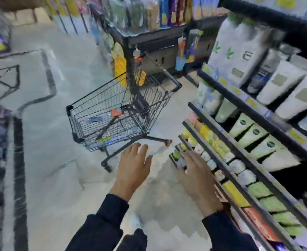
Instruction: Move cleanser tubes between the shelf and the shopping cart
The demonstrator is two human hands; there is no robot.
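Pale marbled floor (58,169) (black-veined) under the wire cart (112,115); both hands, left (133,166) and right (197,175), spread, empty.

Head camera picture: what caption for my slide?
Two empty hands, left and right, between a black wire shopping cart and stocked shelf.

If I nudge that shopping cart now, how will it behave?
The shopping cart sits on castors on smooth floor, so it likely rolls easily. Its wire basket looks nearly empty, so probably light and apt to swivel. Neither of the hands holds it.
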